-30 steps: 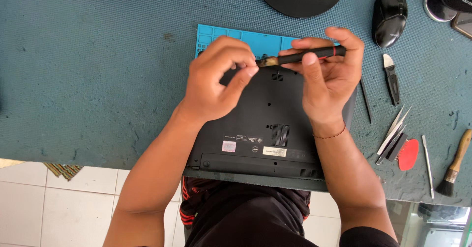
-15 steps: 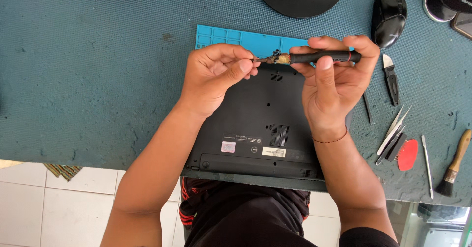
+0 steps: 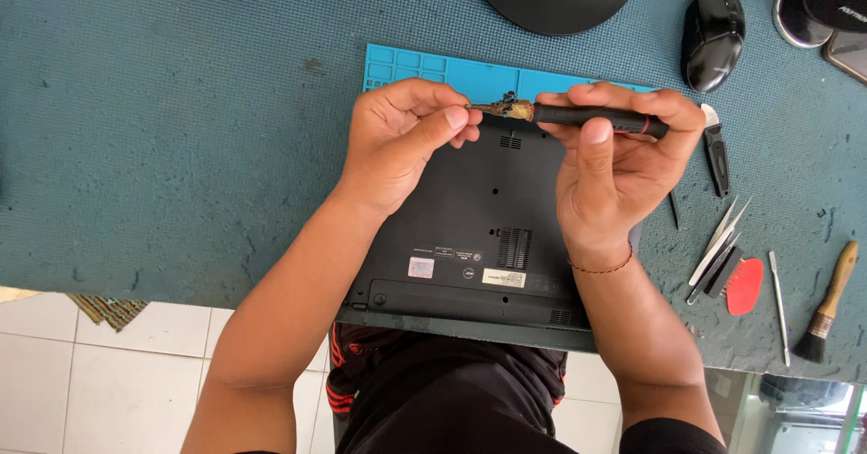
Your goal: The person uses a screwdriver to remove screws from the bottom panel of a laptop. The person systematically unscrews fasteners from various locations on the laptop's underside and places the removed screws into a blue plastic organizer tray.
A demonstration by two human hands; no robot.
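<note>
Over the still-closed laptop (image 3: 488, 228), the right hand (image 3: 614, 174) grips a screwdriver (image 3: 587, 117) whose tip the left hand (image 3: 406, 142) pinches at 9 o'clock.

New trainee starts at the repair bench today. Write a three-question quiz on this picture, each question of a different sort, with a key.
1. True or false: the black laptop turned underside up lies partly on the light blue compartmented mat.
2. Which hand grips the black screwdriver handle with the red ring? A) right hand B) left hand C) neither
3. Fill in: the flat red pick lies between the metal tweezers and the thin metal ____.

Key
1. True.
2. A; the left hand pinches the screwdriver's metal tip end.
3. Rod; farther right lies the wooden-handled brush.
</note>
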